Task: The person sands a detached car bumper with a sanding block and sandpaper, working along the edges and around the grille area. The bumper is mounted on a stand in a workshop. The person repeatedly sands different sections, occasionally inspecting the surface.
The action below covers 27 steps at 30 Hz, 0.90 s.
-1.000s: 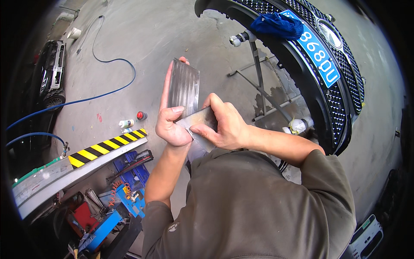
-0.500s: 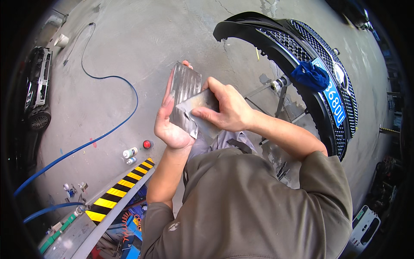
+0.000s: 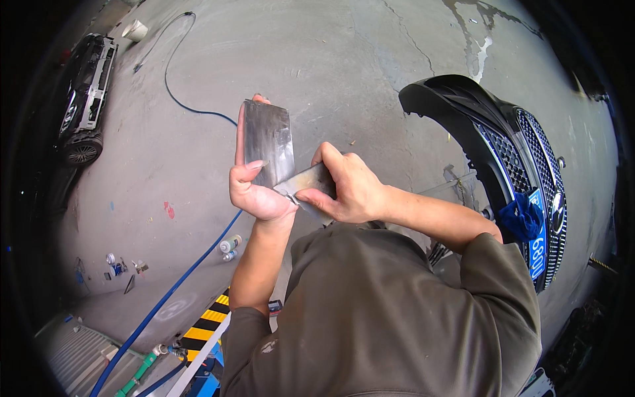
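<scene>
A flat grey metal scraper plate (image 3: 272,140) lies along the palm and fingers of my left hand (image 3: 261,200), its thumb hooked over the near edge. Smears of grey paste streak the plate's face. My right hand (image 3: 354,190) pinches a second metal scraper (image 3: 299,181) between thumb and fingers. That scraper's edge meets the lower end of the left plate, close to the heel of my left palm. A little pale grey paste clings to its corner. Part of the second scraper is covered by my right fingers.
To the right stands a black car bumper (image 3: 456,99) with a mesh grille, a blue cloth (image 3: 520,217) draped on it. A blue hose (image 3: 175,291) crosses the floor at left, past bottles (image 3: 230,245) and a yellow-black striped beam (image 3: 210,321). A dark car (image 3: 86,99) is far left.
The right scraper has moved down the left plate to its lower end. Ridged streaks on the plate have become smoother. The view has shifted, and the bumper now appears lower and farther right.
</scene>
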Each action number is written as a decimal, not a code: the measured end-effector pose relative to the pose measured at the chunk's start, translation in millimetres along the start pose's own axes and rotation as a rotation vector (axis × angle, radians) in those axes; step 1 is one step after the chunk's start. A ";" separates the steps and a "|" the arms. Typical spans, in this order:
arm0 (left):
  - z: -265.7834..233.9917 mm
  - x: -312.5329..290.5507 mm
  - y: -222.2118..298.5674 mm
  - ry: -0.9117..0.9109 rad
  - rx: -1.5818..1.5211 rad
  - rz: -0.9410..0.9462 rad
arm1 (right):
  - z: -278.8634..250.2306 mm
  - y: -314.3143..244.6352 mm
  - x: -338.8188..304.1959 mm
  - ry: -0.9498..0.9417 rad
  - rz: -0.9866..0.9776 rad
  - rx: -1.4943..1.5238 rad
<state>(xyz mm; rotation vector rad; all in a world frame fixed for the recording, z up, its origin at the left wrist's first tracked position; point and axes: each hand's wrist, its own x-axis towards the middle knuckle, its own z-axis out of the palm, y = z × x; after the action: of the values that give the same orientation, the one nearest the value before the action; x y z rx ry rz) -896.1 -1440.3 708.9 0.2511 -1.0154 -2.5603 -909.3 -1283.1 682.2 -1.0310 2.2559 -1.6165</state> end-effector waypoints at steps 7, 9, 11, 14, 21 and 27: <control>15.4 114.4 8.5 0.198 0.065 0.141 | -66.2 46.8 155.9 -0.282 -0.126 0.138; 19.2 138.4 12.6 0.210 0.071 0.160 | -85.6 62.6 204.5 -0.145 -0.060 0.221; 21.5 165.3 13.9 0.222 0.061 0.179 | -85.6 71.0 233.1 -0.149 -0.087 0.079; 16.5 210.4 15.1 0.214 0.043 0.195 | -64.0 71.8 245.8 -0.232 -0.157 0.118; -45.7 327.3 54.3 -0.094 0.071 0.006 | -100.5 106.9 398.2 -0.132 0.090 -0.027; -105.7 435.3 106.2 -0.036 -0.039 0.048 | -24.5 85.5 492.1 -0.528 -0.014 -0.224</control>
<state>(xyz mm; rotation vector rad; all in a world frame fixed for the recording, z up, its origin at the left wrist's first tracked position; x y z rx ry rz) -1233.4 -1753.3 693.6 0.1689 -0.9709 -2.5468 -1324.2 -1557.4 734.0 -1.3384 2.0829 -0.9517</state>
